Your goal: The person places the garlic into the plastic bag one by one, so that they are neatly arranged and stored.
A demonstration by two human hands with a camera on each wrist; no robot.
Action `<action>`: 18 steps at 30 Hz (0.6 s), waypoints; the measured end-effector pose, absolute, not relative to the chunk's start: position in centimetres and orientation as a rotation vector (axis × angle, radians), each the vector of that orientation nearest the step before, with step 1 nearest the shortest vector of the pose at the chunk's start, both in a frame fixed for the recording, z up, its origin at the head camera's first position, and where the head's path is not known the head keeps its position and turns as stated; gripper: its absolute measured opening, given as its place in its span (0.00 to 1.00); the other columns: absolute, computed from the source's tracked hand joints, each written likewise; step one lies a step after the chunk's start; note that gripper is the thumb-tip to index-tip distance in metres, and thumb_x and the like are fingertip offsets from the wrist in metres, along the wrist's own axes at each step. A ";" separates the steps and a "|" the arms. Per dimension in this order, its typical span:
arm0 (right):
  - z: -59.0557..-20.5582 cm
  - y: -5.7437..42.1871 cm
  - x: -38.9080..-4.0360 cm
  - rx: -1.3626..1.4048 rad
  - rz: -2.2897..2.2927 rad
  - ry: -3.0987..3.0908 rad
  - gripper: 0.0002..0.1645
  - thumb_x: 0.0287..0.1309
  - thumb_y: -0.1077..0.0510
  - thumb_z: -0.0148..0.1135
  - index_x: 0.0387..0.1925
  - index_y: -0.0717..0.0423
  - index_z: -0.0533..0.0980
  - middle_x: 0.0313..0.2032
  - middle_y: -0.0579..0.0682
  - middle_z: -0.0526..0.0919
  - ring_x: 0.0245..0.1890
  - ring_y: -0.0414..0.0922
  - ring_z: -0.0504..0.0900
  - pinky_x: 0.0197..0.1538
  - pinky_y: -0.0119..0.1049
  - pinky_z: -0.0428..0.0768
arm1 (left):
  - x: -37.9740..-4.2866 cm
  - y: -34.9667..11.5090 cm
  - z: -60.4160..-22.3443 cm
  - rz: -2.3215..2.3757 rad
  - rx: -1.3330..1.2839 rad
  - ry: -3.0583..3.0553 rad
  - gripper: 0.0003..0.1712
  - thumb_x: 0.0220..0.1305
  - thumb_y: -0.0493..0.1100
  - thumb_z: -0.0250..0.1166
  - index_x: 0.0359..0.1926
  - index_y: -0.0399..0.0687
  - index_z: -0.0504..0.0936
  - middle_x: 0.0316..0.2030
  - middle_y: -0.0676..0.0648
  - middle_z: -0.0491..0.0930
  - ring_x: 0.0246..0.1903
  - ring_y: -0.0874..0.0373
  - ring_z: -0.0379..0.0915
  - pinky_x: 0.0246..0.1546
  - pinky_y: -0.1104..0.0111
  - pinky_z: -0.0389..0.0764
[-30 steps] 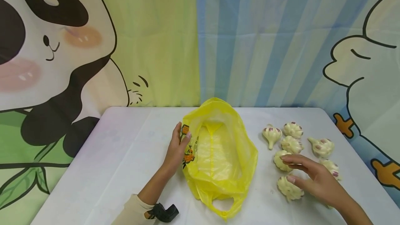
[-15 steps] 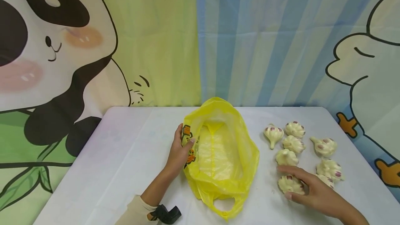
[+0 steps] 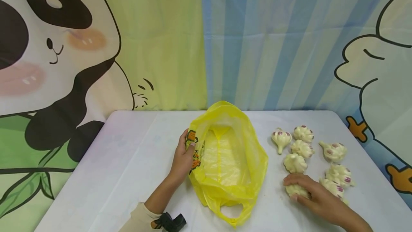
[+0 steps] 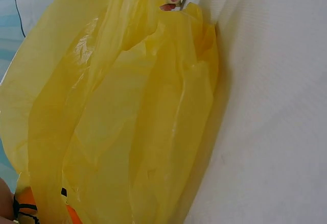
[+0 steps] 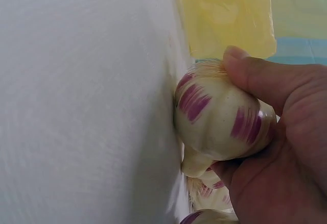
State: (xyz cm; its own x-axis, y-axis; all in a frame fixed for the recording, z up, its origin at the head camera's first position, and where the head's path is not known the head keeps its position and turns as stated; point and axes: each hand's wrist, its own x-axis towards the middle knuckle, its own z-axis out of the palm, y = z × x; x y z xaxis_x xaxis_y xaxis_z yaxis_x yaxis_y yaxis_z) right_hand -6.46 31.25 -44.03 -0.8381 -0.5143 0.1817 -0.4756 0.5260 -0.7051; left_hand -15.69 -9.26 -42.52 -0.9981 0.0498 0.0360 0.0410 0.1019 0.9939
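While R grip (image 3: 314, 197) holds 1 garlic bulb (image 5: 217, 114), yellow bag (image 3: 225, 156) lies left of it. L grip (image 3: 182, 159) pinches bag's L edge.

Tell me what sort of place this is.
Probably an indoor staged tabletop setup: a white-covered table before a cartoon-printed backdrop, with garlic bulbs laid beside a yellow plastic bag.

1. I'm looking over a white desk (image 3: 128, 160), its top faintly creased, with rounded far corners.
2. Behind it hangs a printed backdrop (image 3: 170, 38), yellow-green toward the left, then striped in soft blues.
3. A big cartoon panda (image 3: 62, 56) fills the left side, green leaves (image 3: 19, 194) below it.
4. On the right, a pale, black-outlined figure (image 3: 389, 110) shows orange feet (image 3: 400, 178).
5. The light falls soft and even.
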 end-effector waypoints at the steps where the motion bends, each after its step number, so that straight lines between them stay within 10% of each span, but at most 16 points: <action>1: -44.0 31.1 -6.5 -0.871 -1.222 2.717 0.19 0.61 0.61 0.65 0.54 0.49 0.76 0.52 0.47 0.77 0.59 0.25 0.64 0.55 0.16 0.63 | -15.7 -9.3 -42.6 2.098 0.093 2.331 0.32 0.77 0.43 0.45 0.76 0.58 0.47 0.67 0.44 0.63 0.57 0.44 0.67 0.58 0.53 0.65; 18: -42.9 30.5 -6.2 -0.839 -1.272 2.838 0.18 0.60 0.68 0.63 0.51 0.50 0.78 0.52 0.51 0.79 0.58 0.29 0.69 0.53 0.16 0.66 | -15.7 -9.3 -42.6 2.123 0.144 2.316 0.31 0.77 0.42 0.45 0.76 0.57 0.48 0.69 0.44 0.61 0.63 0.46 0.63 0.62 0.51 0.62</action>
State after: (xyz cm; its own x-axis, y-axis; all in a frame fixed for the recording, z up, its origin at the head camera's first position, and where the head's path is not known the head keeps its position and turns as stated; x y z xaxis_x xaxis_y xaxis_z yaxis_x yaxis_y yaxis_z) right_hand -6.23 30.54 -42.92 -0.8613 -0.4269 0.2756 -0.4898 0.5532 -0.6738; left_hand -15.71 -9.33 -42.58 -0.9958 0.0649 0.0644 0.0698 0.0844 0.9940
